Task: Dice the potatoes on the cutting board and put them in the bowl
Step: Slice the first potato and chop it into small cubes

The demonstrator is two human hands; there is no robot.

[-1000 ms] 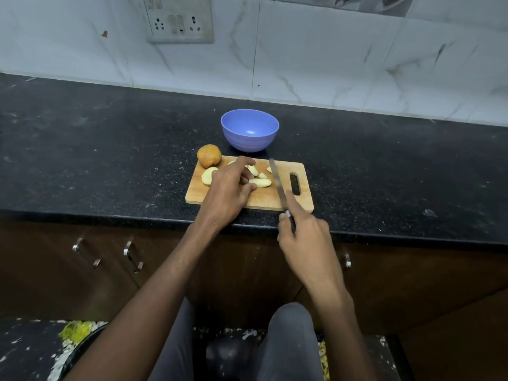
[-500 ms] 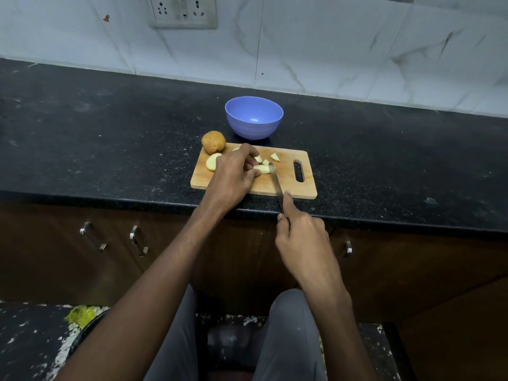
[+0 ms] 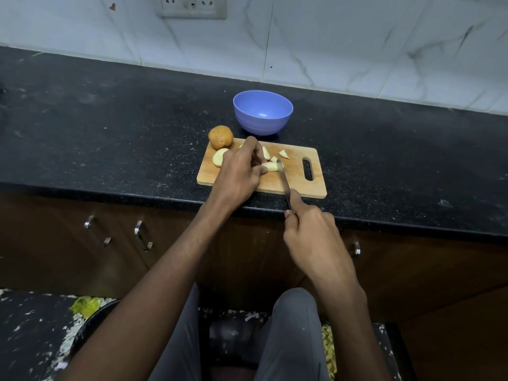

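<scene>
a potato wedge (image 3: 270, 166) is being pinned to the cutting board (image 3: 295, 182) by the left hand (image 3: 239, 174), fingers curled together over it. the knife (image 3: 283, 180) is being gripped by the right hand (image 3: 310, 237), fingers wrapped shut around the handle, forefinger being laid along the spine; the blade tip is being set at the wedge's right end.

risk: the left fingertips are being kept just beside the blade, so a slip on the wet cut face could likely nick them. the whole potato (image 3: 220, 137), resting at the board's far left corner, could be rolled off if bumped.

the pieces are being seen as pale yellow, smooth-faced, still coarse wedges; a half (image 3: 219, 157) is lying left of the hand. the bowl (image 3: 263, 115), just beyond the board, is looking empty.
</scene>
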